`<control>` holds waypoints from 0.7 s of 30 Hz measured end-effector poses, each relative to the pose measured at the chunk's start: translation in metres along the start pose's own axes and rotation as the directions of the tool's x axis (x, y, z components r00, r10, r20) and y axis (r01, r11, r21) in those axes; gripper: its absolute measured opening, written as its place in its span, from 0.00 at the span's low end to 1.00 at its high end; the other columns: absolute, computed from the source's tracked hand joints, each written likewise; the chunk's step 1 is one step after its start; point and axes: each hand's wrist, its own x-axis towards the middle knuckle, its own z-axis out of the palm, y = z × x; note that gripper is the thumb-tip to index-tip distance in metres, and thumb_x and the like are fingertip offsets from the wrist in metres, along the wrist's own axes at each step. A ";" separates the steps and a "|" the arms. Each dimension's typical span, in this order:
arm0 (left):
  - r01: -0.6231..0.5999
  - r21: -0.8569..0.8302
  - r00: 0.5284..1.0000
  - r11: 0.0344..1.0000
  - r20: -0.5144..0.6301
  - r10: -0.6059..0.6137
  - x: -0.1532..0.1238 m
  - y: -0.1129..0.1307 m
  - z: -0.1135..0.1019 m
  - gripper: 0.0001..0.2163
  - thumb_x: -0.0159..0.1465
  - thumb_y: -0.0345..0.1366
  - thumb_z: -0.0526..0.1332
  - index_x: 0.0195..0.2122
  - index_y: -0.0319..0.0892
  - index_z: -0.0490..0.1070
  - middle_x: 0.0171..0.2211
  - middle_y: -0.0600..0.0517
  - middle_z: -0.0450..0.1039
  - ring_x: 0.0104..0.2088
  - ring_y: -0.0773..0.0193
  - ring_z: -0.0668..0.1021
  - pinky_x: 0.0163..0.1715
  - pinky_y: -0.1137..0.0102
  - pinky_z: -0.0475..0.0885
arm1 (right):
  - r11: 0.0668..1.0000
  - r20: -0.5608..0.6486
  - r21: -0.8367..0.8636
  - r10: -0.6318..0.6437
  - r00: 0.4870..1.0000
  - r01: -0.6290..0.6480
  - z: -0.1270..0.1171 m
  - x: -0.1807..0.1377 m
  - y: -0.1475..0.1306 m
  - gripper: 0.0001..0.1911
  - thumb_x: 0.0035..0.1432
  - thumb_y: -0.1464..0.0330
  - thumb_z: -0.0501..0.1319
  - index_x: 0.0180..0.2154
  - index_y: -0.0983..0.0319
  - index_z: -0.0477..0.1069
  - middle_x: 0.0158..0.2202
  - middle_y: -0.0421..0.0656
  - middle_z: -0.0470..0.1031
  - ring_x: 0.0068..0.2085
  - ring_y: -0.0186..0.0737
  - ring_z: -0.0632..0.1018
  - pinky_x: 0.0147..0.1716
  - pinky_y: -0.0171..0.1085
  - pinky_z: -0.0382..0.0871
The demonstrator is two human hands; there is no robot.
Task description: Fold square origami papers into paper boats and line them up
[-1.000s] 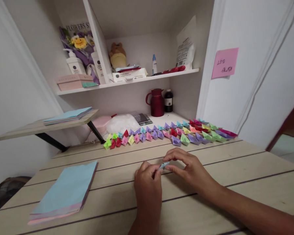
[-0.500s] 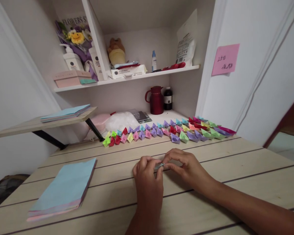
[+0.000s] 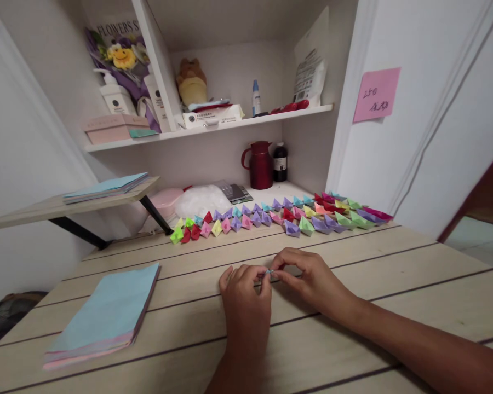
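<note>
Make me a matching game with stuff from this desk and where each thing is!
1 paper stack
2 red jug
3 pink note
4 tiny blue paper

A stuck on the wall
B pinched between left hand and right hand
C flat on the desk, left side
D under the shelf, at the back

Pairs: 1-C, 2-D, 3-A, 4-B
</note>
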 end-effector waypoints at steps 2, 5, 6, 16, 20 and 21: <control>-0.002 0.011 1.000 1.000 -0.002 0.002 -0.001 0.000 0.001 0.06 0.55 0.25 0.63 0.28 0.45 0.74 0.28 0.55 0.79 0.33 0.61 0.79 0.52 0.56 0.59 | 1.000 0.003 -0.023 -0.006 1.000 0.006 0.000 -0.001 -0.001 0.04 0.57 0.72 0.60 0.30 0.59 0.72 0.30 0.41 0.76 0.34 0.40 0.75 0.35 0.37 0.66; -0.015 0.025 1.000 1.000 -0.015 0.016 -0.002 0.000 0.002 0.07 0.54 0.24 0.62 0.27 0.45 0.73 0.28 0.55 0.78 0.32 0.61 0.79 0.51 0.57 0.60 | 0.998 -0.002 -0.055 -0.020 1.000 0.020 0.000 -0.001 -0.004 0.04 0.57 0.73 0.60 0.30 0.59 0.72 0.30 0.40 0.75 0.33 0.40 0.74 0.35 0.37 0.66; -0.017 0.031 1.000 0.999 -0.022 0.018 -0.002 0.000 0.002 0.07 0.54 0.24 0.62 0.27 0.45 0.73 0.27 0.55 0.78 0.32 0.61 0.79 0.51 0.57 0.60 | 0.998 -0.001 -0.056 -0.024 1.000 0.024 0.000 -0.002 -0.004 0.04 0.57 0.73 0.60 0.30 0.59 0.72 0.29 0.40 0.75 0.33 0.39 0.74 0.35 0.37 0.66; -0.003 0.053 1.000 0.999 -0.025 0.004 0.000 0.001 0.000 0.08 0.53 0.24 0.60 0.26 0.45 0.74 0.28 0.55 0.79 0.33 0.61 0.79 0.51 0.57 0.60 | 0.999 0.025 0.038 0.033 0.999 -0.034 0.001 -0.001 -0.004 0.06 0.56 0.72 0.60 0.28 0.59 0.72 0.28 0.40 0.75 0.32 0.39 0.74 0.33 0.36 0.65; 0.004 0.055 0.999 0.998 -0.039 -0.002 0.001 0.003 0.000 0.08 0.52 0.25 0.60 0.24 0.46 0.74 0.26 0.54 0.79 0.31 0.60 0.79 0.50 0.57 0.62 | 0.995 0.032 0.091 0.048 0.998 -0.050 0.000 -0.001 -0.004 0.05 0.55 0.72 0.60 0.28 0.59 0.73 0.28 0.40 0.75 0.33 0.39 0.74 0.33 0.36 0.65; 0.009 0.044 0.999 0.999 -0.041 -0.007 0.001 0.002 0.000 0.08 0.51 0.25 0.61 0.24 0.46 0.74 0.26 0.54 0.78 0.30 0.60 0.79 0.48 0.58 0.64 | 0.992 0.035 0.109 0.051 0.998 -0.055 0.000 0.000 -0.004 0.05 0.55 0.72 0.60 0.28 0.59 0.73 0.28 0.40 0.76 0.33 0.39 0.74 0.33 0.36 0.66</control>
